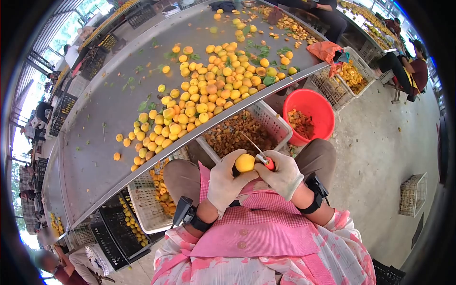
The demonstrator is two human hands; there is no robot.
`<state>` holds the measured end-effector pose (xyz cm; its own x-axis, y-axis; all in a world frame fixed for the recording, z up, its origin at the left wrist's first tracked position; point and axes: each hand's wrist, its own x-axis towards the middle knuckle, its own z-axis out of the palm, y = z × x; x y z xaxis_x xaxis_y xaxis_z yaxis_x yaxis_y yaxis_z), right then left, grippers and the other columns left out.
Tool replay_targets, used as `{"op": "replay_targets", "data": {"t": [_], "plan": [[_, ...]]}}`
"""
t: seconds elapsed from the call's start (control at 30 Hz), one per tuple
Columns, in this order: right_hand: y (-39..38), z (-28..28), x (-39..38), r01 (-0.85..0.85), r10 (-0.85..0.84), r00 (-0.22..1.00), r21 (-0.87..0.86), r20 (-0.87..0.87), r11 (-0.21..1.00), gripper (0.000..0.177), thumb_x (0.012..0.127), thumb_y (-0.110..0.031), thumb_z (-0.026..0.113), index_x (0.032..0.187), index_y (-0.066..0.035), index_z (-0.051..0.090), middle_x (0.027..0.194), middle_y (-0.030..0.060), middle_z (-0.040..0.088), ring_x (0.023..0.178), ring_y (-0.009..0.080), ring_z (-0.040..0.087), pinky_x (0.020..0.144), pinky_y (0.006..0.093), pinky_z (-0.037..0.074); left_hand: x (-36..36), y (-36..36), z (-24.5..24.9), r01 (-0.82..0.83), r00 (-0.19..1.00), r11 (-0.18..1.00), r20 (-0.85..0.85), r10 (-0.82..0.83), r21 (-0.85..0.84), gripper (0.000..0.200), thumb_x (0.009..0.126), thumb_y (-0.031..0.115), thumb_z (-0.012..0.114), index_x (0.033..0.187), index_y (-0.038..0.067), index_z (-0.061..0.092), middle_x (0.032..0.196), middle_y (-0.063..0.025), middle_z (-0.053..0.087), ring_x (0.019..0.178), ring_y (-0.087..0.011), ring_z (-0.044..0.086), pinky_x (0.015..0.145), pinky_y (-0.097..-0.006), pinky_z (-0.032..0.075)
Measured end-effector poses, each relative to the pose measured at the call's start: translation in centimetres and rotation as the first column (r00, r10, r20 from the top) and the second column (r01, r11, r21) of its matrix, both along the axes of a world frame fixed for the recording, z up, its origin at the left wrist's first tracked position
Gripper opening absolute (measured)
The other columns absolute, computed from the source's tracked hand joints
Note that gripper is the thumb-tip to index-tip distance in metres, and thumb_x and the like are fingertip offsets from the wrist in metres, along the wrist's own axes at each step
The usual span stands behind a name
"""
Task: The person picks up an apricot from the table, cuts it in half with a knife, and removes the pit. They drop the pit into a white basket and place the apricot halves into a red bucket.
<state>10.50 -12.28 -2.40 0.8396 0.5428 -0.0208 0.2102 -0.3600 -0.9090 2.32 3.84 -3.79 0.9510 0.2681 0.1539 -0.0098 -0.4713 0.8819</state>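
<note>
My left hand (223, 180), in a pale work glove, is closed around a whole yellow apricot (245, 163) in front of my lap. Close beside it, my gloved right hand (285, 176) grips a small knife (270, 164) by its red handle. The thin blade points up and to the left, past the apricot. Below the blade stands a white crate (283, 124) holding brown apricot pits. A pile of whole apricots (204, 92) lies on the metal table (95, 142) ahead.
Right of the pit crate is a red bucket (327, 111) with brown scraps. A pale crate (142, 202) at my left knee holds apricot halves; another crate (339, 92) stands at the table's right end. Black crates (107, 247) sit lower left. Other people sit around the edges.
</note>
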Motion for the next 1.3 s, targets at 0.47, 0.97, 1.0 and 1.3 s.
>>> {"op": "replay_targets", "data": {"t": [0.47, 0.97, 1.0, 1.3], "plan": [[-1.0, -1.8, 1.1, 0.078, -0.086, 0.972, -0.042, -0.221, 0.996, 0.017, 0.082, -0.017, 0.062, 0.089, -0.002, 0.063, 0.068, 0.0170, 0.061, 0.062, 0.0300, 0.063, 0.061, 0.0377, 0.050, -0.9, 0.2, -0.7, 0.168, 0.972, 0.804, -0.041, -0.233, -0.570, 0.052, 0.082, 0.010, 0.072, 0.129, 0.003, 0.052, 0.104, -0.0060, 0.062, 0.090, -0.0157, 0.060, 0.079, -0.0284, 0.050], [-2.6, 1.4, -1.0, -0.111, 0.234, 0.908, 0.340, -0.347, 0.934, 0.066, 0.101, -0.047, 0.043, 0.147, -0.002, 0.031, 0.067, 0.0012, 0.053, 0.053, 0.0073, 0.050, 0.052, 0.0201, 0.040, -0.8, 0.2, -0.5, 0.136, 0.959, 0.235, 0.069, -0.274, -0.963, 0.056, 0.101, 0.033, 0.053, 0.145, 0.003, 0.036, 0.123, -0.0067, 0.055, 0.113, -0.0156, 0.053, 0.096, -0.0329, 0.043], [-2.5, 1.3, -1.1, -0.111, 0.234, 0.908, 0.338, -0.348, 0.934, 0.066, 0.101, -0.047, 0.043, 0.147, -0.002, 0.031, 0.067, 0.0012, 0.053, 0.053, 0.0073, 0.050, 0.052, 0.0201, 0.040, -0.7, -0.1, -0.6, 0.139, 0.960, 0.140, 0.099, -0.262, -0.980, 0.056, 0.100, 0.033, 0.054, 0.143, 0.002, 0.037, 0.125, -0.0075, 0.054, 0.116, -0.0178, 0.051, 0.102, -0.0363, 0.041], [-1.4, 0.9, -1.7, -0.173, 0.176, 0.984, 0.255, 0.011, 0.951, 0.069, 0.099, -0.054, 0.042, 0.145, -0.003, 0.036, 0.107, 0.0168, 0.065, 0.089, 0.0270, 0.066, 0.080, 0.0324, 0.050, -0.7, -1.4, -0.7, 0.173, 0.964, 0.293, 0.099, -0.248, -0.940, 0.055, 0.097, 0.029, 0.062, 0.138, 0.000, 0.041, 0.125, -0.0065, 0.054, 0.112, -0.0152, 0.054, 0.098, -0.0304, 0.046]]}}
